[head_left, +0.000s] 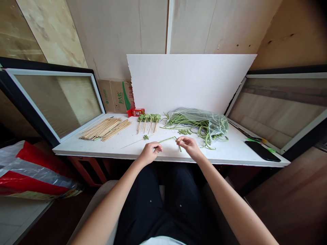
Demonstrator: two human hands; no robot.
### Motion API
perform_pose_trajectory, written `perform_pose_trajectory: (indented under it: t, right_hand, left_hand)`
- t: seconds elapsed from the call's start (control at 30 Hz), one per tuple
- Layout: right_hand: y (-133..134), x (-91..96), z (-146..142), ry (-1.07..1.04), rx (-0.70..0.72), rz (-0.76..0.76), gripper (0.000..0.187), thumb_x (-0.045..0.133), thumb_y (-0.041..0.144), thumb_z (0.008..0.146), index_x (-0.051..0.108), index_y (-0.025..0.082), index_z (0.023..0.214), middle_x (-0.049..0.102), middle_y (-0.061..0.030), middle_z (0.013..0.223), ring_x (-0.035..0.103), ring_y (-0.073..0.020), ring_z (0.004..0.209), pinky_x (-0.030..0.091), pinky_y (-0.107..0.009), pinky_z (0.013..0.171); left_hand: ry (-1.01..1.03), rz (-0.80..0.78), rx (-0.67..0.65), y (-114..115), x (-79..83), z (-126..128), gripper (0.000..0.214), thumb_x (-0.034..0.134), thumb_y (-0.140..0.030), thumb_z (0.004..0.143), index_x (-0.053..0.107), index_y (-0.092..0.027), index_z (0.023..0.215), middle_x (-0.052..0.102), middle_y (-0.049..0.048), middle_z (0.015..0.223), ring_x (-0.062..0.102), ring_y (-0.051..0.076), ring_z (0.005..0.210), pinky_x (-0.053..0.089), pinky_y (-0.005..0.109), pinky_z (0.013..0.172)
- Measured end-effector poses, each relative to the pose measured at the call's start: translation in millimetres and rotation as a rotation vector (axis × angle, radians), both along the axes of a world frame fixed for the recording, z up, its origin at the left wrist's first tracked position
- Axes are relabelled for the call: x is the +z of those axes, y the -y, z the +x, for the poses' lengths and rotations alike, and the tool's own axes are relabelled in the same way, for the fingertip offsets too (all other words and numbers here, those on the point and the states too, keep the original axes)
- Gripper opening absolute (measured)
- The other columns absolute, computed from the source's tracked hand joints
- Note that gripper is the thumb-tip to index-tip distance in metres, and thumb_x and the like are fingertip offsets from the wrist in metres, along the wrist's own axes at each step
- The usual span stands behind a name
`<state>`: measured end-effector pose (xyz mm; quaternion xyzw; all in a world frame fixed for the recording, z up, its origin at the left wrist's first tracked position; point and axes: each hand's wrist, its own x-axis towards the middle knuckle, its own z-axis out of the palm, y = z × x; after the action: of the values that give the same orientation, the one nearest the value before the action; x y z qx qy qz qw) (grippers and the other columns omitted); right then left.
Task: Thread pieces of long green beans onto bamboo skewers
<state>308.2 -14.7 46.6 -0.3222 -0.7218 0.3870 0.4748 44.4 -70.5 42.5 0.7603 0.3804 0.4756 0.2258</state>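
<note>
A long green bean (167, 139) stretches between my two hands just above the front of the white table (230, 154). My left hand (150, 152) is closed, pinching one end of the bean. My right hand (187, 144) is closed on the other end, where the bean bends down. A small coiled bean piece (145, 137) lies just beyond my left hand. A thin bare skewer (133, 144) lies on the table to its left.
A pile of bamboo skewers (106, 128) lies at the left. Several skewered bean rolls (149, 119) lie behind, beside a small red box (136, 112). A clear bag of long beans (201, 124) sits at right. A black phone (262, 150) and scissors (249, 136) lie far right.
</note>
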Motion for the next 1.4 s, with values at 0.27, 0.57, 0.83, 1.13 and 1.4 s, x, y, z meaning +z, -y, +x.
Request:
perform_pose_trajectory:
  t: [0.27,0.57,0.83,1.13,1.4]
  right_hand:
    - [-30.6,-31.9,53.3,0.568,-0.588,0.256,0.032,0.072,0.049,0.091,0.084,0.021,0.083,0.079,-0.0142,0.090,0.068,-0.0352,0.096,0.048,-0.054,0.098]
    - [-15.4,-7.0,28.9,0.507,-0.567,0.419,0.034,0.053,0.037,0.104,0.081,0.020,0.107,0.078,-0.0153,0.103,0.063,-0.0352,0.104,0.045,-0.056,0.102]
    - [40.3,21.0,-25.8,0.376,0.016,0.359,0.031,0.076,0.050,0.095,0.078,0.028,0.116,0.079,-0.0090,0.108,0.066,-0.0289,0.105,0.054,-0.041,0.085]
    - [32.2,-7.5,-36.7,0.281,-0.040,0.414,0.006,0.074,0.030,0.098,0.078,0.026,0.100,0.075,-0.0068,0.090,0.058,-0.0265,0.092,0.050,-0.039,0.080]
    - [38.1,-13.8,-45.0,0.244,-0.027,0.428,0.027,0.060,0.000,0.089,0.072,0.024,0.088,0.072,-0.0049,0.085,0.055,-0.0259,0.094,0.048,-0.039,0.086]
  left_hand:
    - [0.040,-0.011,0.025,-2.9,-0.7,-4.6,0.032,0.071,-0.047,0.097,0.083,-0.017,0.095,0.077,0.0106,0.089,0.069,0.021,0.081,0.055,0.032,0.075]
    - [-0.066,0.010,-0.037,0.7,-9.0,6.1,0.040,0.046,-0.038,0.110,0.074,-0.022,0.135,0.064,0.0096,0.108,0.066,0.020,0.097,0.055,0.035,0.096]
    - [0.075,-0.047,0.026,4.5,-8.6,16.5,0.037,0.068,-0.024,0.099,0.069,-0.019,0.135,0.074,0.0060,0.094,0.071,0.019,0.089,0.059,0.035,0.090]
    - [-0.050,-0.040,0.033,5.2,-6.5,12.4,0.014,0.069,-0.027,0.097,0.079,-0.018,0.094,0.077,0.0067,0.091,0.070,0.020,0.086,0.055,0.031,0.082]
    - [-0.094,-0.025,-0.012,3.5,-13.7,14.0,0.021,0.062,-0.006,0.092,0.077,-0.017,0.082,0.074,0.0044,0.083,0.067,0.017,0.081,0.051,0.028,0.079]
